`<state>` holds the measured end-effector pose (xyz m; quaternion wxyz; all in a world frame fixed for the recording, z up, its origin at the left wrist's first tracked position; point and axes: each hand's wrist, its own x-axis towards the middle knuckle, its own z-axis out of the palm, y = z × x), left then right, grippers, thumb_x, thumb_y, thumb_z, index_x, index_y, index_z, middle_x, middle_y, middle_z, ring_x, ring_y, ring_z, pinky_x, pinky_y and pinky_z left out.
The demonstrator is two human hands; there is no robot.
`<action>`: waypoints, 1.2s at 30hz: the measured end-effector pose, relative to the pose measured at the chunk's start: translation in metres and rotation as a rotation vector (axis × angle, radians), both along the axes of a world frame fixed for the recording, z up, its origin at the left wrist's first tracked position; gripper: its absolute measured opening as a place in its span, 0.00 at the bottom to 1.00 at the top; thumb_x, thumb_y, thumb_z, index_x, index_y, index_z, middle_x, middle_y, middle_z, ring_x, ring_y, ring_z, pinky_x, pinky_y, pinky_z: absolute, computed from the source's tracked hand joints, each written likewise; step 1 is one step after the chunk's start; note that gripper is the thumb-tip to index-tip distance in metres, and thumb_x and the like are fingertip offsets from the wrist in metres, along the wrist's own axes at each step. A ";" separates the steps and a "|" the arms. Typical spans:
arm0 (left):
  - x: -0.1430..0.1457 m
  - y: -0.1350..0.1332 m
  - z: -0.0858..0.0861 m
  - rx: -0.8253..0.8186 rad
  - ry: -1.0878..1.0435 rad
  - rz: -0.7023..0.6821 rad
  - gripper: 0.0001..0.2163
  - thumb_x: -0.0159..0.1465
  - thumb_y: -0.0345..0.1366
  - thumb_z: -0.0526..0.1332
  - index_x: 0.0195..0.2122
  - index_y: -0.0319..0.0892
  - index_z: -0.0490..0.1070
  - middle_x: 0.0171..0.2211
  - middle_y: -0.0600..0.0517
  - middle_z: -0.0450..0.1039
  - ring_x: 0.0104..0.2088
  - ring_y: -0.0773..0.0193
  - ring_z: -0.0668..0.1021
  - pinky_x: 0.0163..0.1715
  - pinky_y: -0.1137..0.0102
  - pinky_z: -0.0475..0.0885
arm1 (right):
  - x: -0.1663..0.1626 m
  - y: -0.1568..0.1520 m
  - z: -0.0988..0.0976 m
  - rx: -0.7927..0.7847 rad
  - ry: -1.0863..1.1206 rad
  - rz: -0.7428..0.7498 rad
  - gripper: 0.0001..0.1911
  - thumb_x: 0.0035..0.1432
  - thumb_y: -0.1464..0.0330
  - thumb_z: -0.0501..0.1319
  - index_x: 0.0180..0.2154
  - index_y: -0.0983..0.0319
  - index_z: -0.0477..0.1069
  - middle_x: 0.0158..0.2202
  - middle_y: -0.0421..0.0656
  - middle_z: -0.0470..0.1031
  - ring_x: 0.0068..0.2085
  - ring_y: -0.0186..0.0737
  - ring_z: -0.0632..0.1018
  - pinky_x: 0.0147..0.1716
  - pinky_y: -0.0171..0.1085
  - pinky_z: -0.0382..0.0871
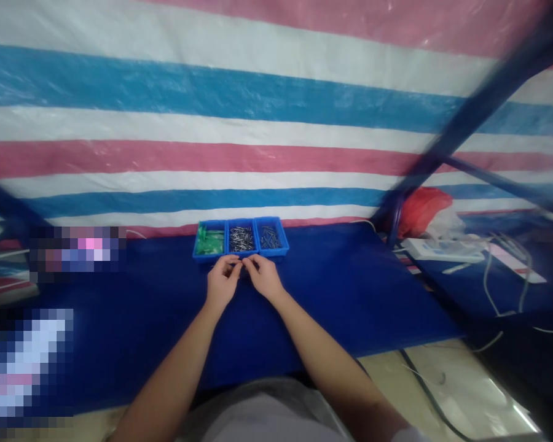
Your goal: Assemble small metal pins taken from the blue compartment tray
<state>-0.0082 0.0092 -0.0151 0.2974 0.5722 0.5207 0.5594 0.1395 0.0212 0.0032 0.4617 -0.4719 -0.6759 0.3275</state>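
My left hand (223, 279) and my right hand (263, 276) meet fingertip to fingertip just in front of three blue bins. Both are closed in a pinch; whatever sits between the fingers is too small to make out. The left bin (195, 247) holds green pieces (211, 241), perhaps in clear bags. Many short metal pieces (241, 238), like screws or pins, fill the middle bin (242, 252). In the right bin (284, 243) lie thin, longer metal pieces (270, 237) that resemble nails or screws.
The bins stand at the back of a blue table (341, 294), before a striped plastic sheet (258, 159). On the right, another table carries a red bag (424, 209), a white power strip (442, 250) and loose cables (488, 276). Blurred-out patches cover the left side.
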 end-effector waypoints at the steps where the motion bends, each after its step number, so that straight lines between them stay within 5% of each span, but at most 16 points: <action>1: 0.000 0.000 0.000 0.002 -0.003 0.015 0.12 0.62 0.43 0.65 0.44 0.43 0.74 0.36 0.50 0.78 0.26 0.67 0.77 0.28 0.71 0.76 | 0.000 0.000 0.000 0.010 0.025 -0.001 0.10 0.66 0.62 0.58 0.37 0.59 0.76 0.34 0.42 0.80 0.36 0.40 0.79 0.40 0.38 0.71; 9: 0.001 0.000 0.000 -0.008 -0.068 0.053 0.13 0.63 0.44 0.64 0.44 0.43 0.74 0.35 0.49 0.77 0.28 0.66 0.78 0.26 0.72 0.76 | -0.002 -0.001 0.001 0.081 0.031 0.035 0.06 0.62 0.66 0.61 0.39 0.59 0.76 0.37 0.43 0.79 0.38 0.40 0.78 0.40 0.38 0.72; 20: 0.002 -0.001 0.003 -0.006 -0.114 -0.002 0.15 0.61 0.43 0.67 0.45 0.42 0.73 0.36 0.49 0.79 0.27 0.67 0.79 0.28 0.70 0.78 | 0.000 -0.002 0.001 0.047 -0.060 0.033 0.14 0.69 0.62 0.54 0.35 0.59 0.75 0.32 0.42 0.77 0.34 0.40 0.77 0.38 0.37 0.70; 30: 0.001 0.000 0.001 -0.013 -0.129 0.060 0.15 0.60 0.44 0.67 0.44 0.42 0.73 0.32 0.51 0.77 0.28 0.65 0.79 0.27 0.71 0.78 | 0.000 -0.002 0.004 0.162 0.012 0.038 0.06 0.62 0.67 0.62 0.37 0.58 0.78 0.38 0.45 0.80 0.42 0.44 0.79 0.43 0.42 0.74; 36: 0.002 -0.002 0.005 -0.009 -0.115 -0.030 0.16 0.59 0.42 0.68 0.47 0.42 0.72 0.39 0.48 0.80 0.27 0.66 0.79 0.30 0.68 0.79 | -0.002 0.001 -0.002 -0.006 0.182 0.015 0.09 0.59 0.66 0.63 0.41 0.59 0.78 0.37 0.44 0.81 0.37 0.41 0.80 0.40 0.40 0.76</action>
